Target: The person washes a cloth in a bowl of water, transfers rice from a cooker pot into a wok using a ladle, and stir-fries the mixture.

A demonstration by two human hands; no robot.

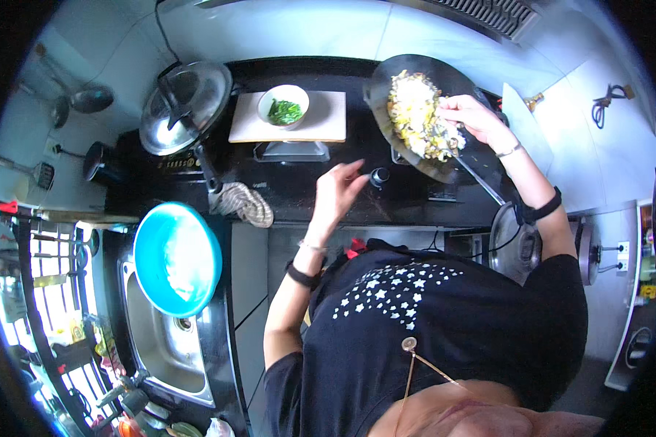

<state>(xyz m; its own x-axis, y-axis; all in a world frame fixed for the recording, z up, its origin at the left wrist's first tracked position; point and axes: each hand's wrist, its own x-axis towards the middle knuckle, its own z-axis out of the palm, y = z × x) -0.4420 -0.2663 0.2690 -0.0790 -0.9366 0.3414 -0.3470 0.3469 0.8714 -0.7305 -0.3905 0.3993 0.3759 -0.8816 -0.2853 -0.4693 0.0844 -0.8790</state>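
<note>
In the head view, my right hand (470, 117) is over the wok (454, 71) on the right side of the cooktop. Its fingertips are drawn together above the food; whether they pinch anything is hidden. White rice with yellow and brown bits (418, 117) fills the middle of the wok. A metal spatula or ladle (478, 177) lies in it, its handle leaning over the near rim. My left hand (336, 191) hovers at the cooktop's front, thumb and fingers apart and holding nothing. Its thumb tip is close beside a black stove knob (379, 176); contact cannot be told.
A bowl of chopped greens (284, 112) stands on a light board (328, 117). Left of it sits a lidded pan (188, 109) with a striped cloth (243, 202) at its handle. A blue basin (177, 259) overhangs the steel sink (164, 349). A metal lid (508, 246) is below my right forearm.
</note>
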